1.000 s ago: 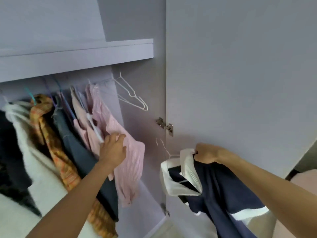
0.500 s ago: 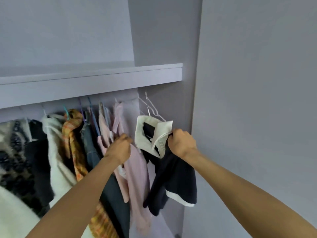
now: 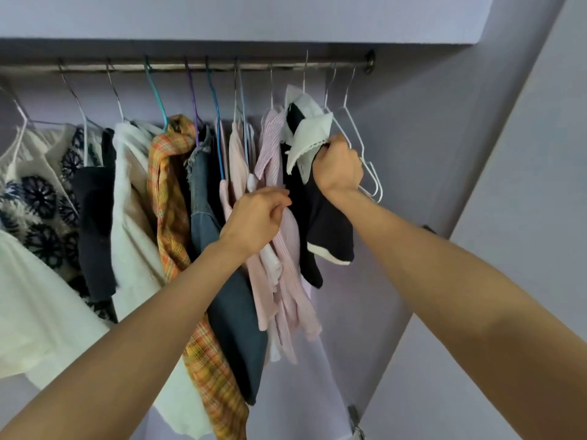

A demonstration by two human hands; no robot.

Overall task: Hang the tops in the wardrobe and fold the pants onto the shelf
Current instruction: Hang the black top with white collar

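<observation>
navy cloth with a white collar, the navy top [image 3: 320,223], hangs on its wire hanger from the rail [image 3: 222,67], near the rail's right end and just left of two bare white hangers [image 3: 365,154]. the right hand [image 3: 338,168] is clenched around the top's shoulder just under the collar, seemingly steadying it while the hook settles on the rail; whether the hook is fully seated i cannot tell. the left hand [image 3: 257,220], lower and left of the navy top, has its fingers loosely curled against the pink striped shirt [image 3: 286,265], probably holding that neighbour aside to keep a gap open; i cannot tell if it pinches the cloth. left of that along the rail hang a denim piece [image 3: 228,296], an orange plaid shirt [image 3: 178,185] and white knits [image 3: 133,192]. no pants or lower shelf show.
</observation>
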